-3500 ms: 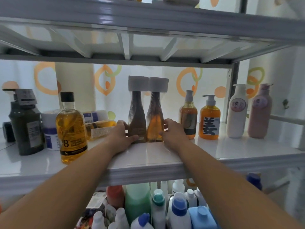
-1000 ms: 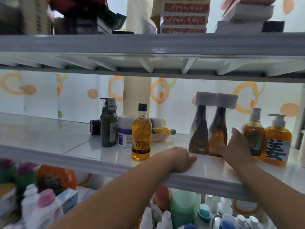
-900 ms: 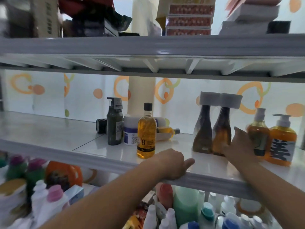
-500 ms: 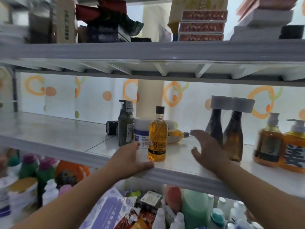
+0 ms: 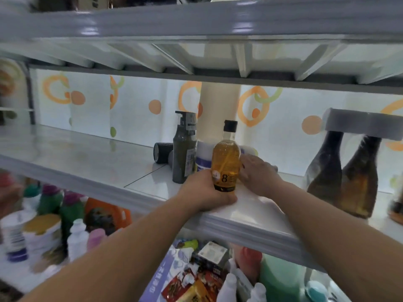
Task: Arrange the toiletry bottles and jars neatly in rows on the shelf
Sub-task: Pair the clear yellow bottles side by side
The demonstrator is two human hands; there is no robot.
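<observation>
An amber bottle [image 5: 226, 158] with a black cap and an "8" label stands upright near the front of the white shelf [image 5: 91, 162]. My left hand [image 5: 207, 190] is wrapped around its base. My right hand [image 5: 257, 173] reaches just behind and to the right of it, fingers spread over a bottle lying on its side, which it mostly hides. A dark green pump bottle [image 5: 184, 149] stands to the left, with a white jar [image 5: 202, 158] behind the amber bottle and a black item [image 5: 162, 152] lying further back. Two dark bottles [image 5: 342, 173] with grey caps stand on the right.
The upper shelf [image 5: 196, 20] hangs low overhead. A white cylinder [image 5: 220, 112] rises behind the bottles. Below the shelf sit many bottles, jars and packets [image 5: 196, 275]. The left stretch of the shelf carries nothing.
My left hand moved from the shelf edge onto the amber bottle's base. My right hand left the two dark bottles and reached left behind the amber bottle. The view shifted closer and leftward.
</observation>
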